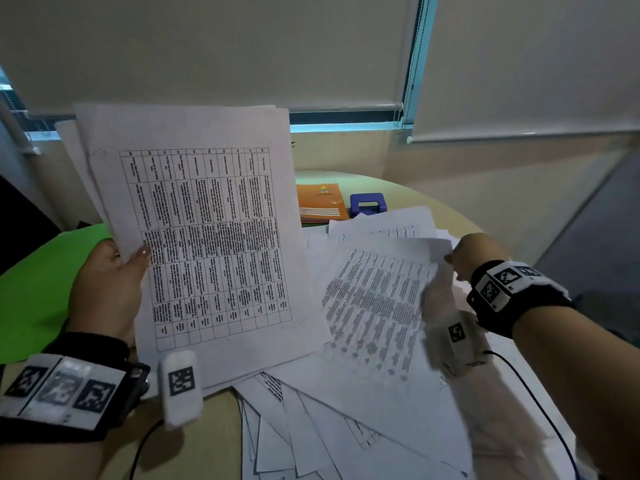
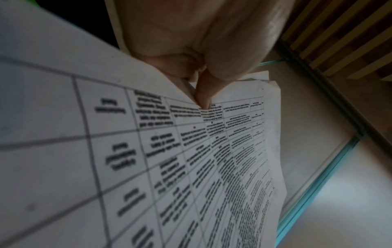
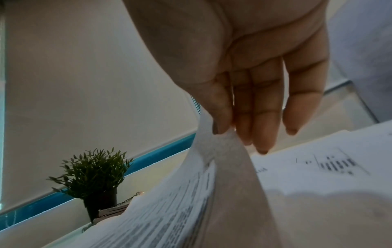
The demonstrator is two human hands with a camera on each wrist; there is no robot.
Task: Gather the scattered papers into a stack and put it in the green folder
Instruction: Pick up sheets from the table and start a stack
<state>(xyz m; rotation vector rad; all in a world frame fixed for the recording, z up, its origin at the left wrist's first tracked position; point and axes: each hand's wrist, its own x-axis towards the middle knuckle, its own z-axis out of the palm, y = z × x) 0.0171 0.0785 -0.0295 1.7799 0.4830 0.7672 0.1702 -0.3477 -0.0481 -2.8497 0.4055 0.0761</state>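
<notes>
Left hand (image 1: 107,282) grips a thin stack of white printed table sheets (image 1: 204,237) at its left long edge, thumb on front, fingers hidden behind; held up off the round beige table (image 1: 398,192), raised at approx 10 o'clock in head view. Stack's long axis runs 12–6, top edge tipped slightly toward 11; bottom edge hangs over the loose white papers scattered on the table (image 1: 346,427). Sheets w/in stack aren't squared: a 2nd sheet's edge peeks out at left. Left wrist view: thumb (image 2: 203,99) presses down on the printed face, paper creased there.

Right hand (image 1: 474,256) at 3 o'clock pinches the right corner of a single white printed sheet (image 1: 377,303) btwn thumb and index; other fingers (image 3: 265,117) straight, not on the paper. That sheet is lifted at the pinched corner, curling; its long axis runs approx 1–7, rest of it lying on the pile.

Bright green flat folder (image 1: 38,289) lies at 9 o'clock, under and left of the left hand, partly covered by the held stack.

Room: pile covers table from centre to 5 o'clock, sheets running out of frame at the bottom. Bare table shows at 7 o'clock and along the far rim at 1. Orange notebook (image 1: 320,202) and blue hole punch (image 1: 367,204) sit at 12, just beyond the pile. Small green potted plant (image 3: 93,177) seen in right wrist view.
</notes>
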